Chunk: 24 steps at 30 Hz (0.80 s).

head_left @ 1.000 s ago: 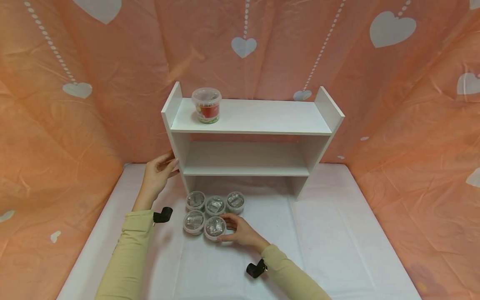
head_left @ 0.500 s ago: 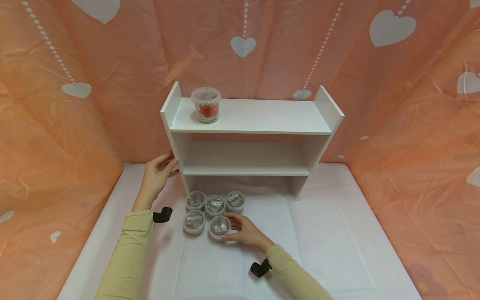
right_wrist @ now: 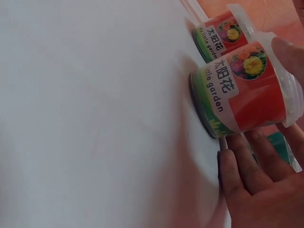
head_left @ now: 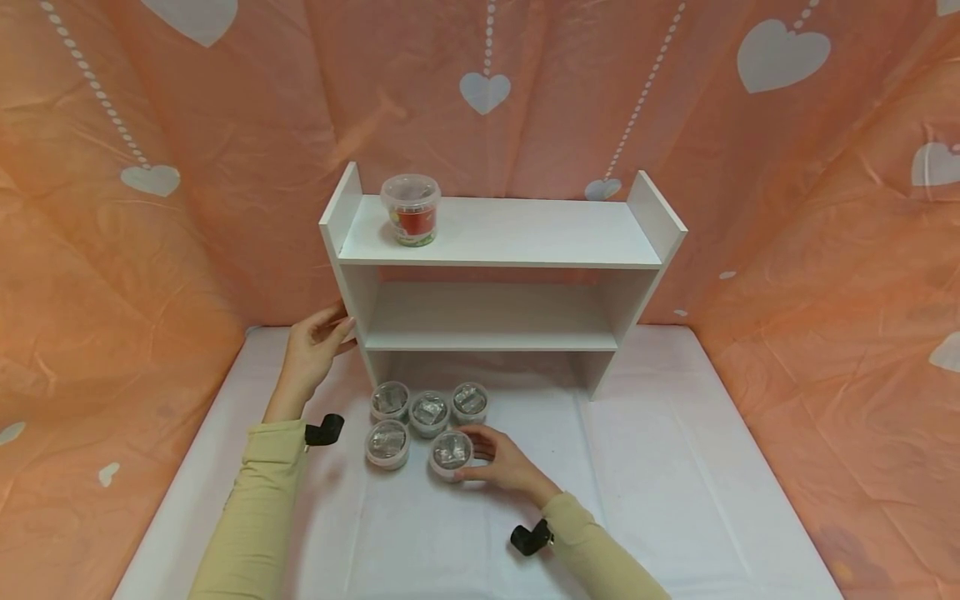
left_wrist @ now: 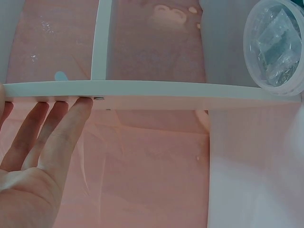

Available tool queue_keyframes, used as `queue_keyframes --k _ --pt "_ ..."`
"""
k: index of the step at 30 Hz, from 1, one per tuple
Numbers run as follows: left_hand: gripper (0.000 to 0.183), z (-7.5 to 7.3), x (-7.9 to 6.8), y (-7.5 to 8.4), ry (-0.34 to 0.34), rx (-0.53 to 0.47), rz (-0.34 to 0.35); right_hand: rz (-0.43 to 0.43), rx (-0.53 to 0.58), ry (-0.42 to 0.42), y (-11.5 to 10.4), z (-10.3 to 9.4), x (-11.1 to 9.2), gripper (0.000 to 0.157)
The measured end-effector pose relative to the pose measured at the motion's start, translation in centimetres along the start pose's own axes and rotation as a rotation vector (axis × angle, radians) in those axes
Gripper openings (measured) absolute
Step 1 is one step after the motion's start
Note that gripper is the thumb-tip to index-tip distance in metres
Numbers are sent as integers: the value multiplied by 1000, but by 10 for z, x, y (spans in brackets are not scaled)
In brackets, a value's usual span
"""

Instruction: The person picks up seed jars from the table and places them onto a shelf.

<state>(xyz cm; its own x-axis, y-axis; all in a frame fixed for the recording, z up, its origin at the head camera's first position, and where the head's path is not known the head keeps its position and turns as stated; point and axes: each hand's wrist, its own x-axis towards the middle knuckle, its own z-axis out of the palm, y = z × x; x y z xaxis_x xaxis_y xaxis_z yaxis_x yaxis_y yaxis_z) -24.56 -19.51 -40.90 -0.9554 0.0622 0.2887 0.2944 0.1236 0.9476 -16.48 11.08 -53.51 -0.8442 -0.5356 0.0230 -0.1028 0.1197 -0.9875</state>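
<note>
My right hand holds a small clear plastic tub between thumb and fingers, at the front of the group on the white table. Its red and green label, seen in the right wrist view, shows flowers and the words "little garden". Several matching lidded tubs stand upright just behind it and to its left. Under their clear lids lie silvery packets. My left hand is at the left side panel of a white shelf. In the left wrist view its straight fingers touch that panel.
A taller lidded tub with a red label stands at the left of the shelf's top board. Orange cloth with white hearts hangs behind and at both sides. The white-covered table extends to the right.
My right hand has moved the front tub a little to the right, apart from the one on its left. The left hand stays against the shelf.
</note>
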Motion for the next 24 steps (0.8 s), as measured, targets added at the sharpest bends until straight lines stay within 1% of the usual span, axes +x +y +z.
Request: queue_keyframes --k 5,9,14,17,21,24 --pt "46 0 0 0 3 -4 -2 10 -1 4 -2 -4 -4 63" --pt "47 0 0 0 3 -4 -7 -7 -10 6 -5 -8 -8 62" --pt "47 0 0 -1 3 4 -10 -31 -22 14 -15 -12 -12 60" --pt "47 0 0 -1 4 6 -9 -30 -3 26 -18 -15 -13 59" --pt "47 0 0 0 5 4 -14 -25 21 43 -11 -20 -12 60" --pt "47 0 -1 0 4 3 -17 -39 9 58 -5 -26 -11 61"
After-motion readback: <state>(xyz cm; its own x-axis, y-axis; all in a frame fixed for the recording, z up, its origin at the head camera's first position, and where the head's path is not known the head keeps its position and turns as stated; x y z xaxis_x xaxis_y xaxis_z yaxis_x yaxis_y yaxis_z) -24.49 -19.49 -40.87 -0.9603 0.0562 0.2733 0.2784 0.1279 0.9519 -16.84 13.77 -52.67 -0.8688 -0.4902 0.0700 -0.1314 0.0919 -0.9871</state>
